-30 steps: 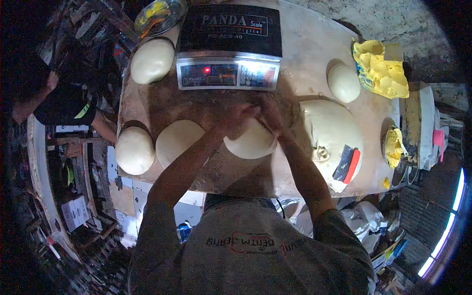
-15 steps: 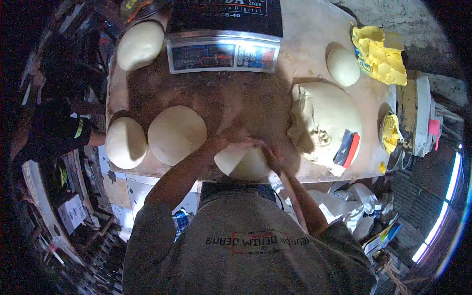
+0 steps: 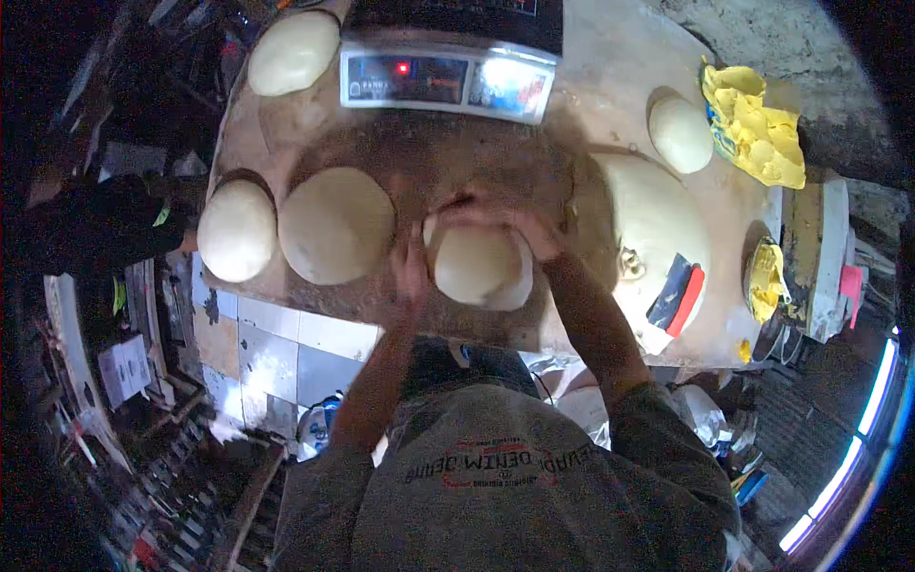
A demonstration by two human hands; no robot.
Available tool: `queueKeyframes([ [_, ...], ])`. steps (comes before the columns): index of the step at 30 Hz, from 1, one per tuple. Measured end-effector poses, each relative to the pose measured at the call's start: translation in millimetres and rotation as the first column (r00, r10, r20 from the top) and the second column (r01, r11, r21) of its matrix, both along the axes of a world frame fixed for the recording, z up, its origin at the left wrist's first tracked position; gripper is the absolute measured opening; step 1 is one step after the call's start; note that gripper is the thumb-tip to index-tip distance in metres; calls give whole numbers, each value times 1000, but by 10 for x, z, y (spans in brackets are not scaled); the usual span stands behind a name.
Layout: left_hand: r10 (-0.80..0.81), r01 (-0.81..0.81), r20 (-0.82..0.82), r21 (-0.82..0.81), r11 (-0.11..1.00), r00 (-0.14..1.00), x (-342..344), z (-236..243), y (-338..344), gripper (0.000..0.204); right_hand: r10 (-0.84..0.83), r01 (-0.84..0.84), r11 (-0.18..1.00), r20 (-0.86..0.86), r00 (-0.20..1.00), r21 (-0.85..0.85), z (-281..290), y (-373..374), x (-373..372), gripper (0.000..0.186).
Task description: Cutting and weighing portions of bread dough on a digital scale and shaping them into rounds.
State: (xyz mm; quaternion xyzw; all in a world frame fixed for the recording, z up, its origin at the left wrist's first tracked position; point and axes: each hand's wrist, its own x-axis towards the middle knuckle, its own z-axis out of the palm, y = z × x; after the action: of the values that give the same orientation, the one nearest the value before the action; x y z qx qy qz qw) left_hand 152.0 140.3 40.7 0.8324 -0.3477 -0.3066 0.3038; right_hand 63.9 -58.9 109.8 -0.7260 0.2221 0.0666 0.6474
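Observation:
A pale dough ball [image 3: 474, 267] lies on the work table close in front of me. My right hand [image 3: 510, 224] curves round its far side, fingers bent and pressed against it. Along the left side of the ball, my left hand [image 3: 413, 265] is cupped close to it; its fingers are partly blurred. To the left rest two more rounded dough pieces, a larger one [image 3: 336, 226] and a smaller one [image 3: 237, 232]. A big mass of dough [image 3: 658, 219] sits to the right, with a dough scraper with a dark and red handle [image 3: 675, 296] on it.
A digital scale [image 3: 448, 81] stands at the back of the wooden table [image 3: 457, 143]. Further dough balls lie at the far left [image 3: 294, 54] and far right [image 3: 681, 133]. Yellow fat on a wrapper [image 3: 753, 124] and a yellow-smeared container [image 3: 765, 278] line the right edge. A person's dark sleeve [image 3: 114, 224] shows at left.
The dough ball and both hands have moved away from the table's front edge. My right hand has swung over the far side, and my left hand has come to the ball's left side.

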Motion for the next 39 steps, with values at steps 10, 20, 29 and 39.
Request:
queueKeyframes([
  [10,-144,61,-788,-134,989,598,-507,215,-38,46,-381,384,888,-61,923,253,333,953,-1303,39],
  [20,-785,814,-303,-46,579,541,-772,1352,-886,42,-914,945,-78,356,-195,318,-13,2207,-1915,46],
  [29,-730,811,-620,-564,157,-289,-678,1142,-1289,46,-913,896,-287,188,-363,338,-202,2365,-912,66],
  [39,-491,418,-481,-258,871,726,441,845,-663,42,-812,625,345,112,573,-700,-271,1708,-857,43],
])
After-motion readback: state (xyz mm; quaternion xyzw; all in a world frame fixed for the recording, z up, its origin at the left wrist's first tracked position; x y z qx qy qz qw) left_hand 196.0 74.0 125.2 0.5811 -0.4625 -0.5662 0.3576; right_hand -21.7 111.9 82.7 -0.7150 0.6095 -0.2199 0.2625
